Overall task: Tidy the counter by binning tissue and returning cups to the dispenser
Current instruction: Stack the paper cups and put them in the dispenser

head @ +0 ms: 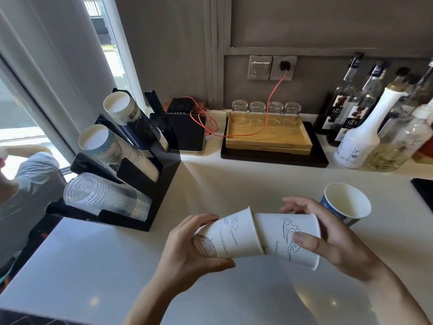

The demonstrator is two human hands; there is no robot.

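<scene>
The single head-worn camera looked forward and down from close above the pale glossy counter [210, 184], facing the grey panelled back wall [304, 22]; no second view.

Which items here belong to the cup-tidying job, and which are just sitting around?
Job: two white paper cups held by left hand and right hand; blue cup; black dispenser.
Bystanders: wooden tray, glasses, syrup bottles, orange cable.
</scene>
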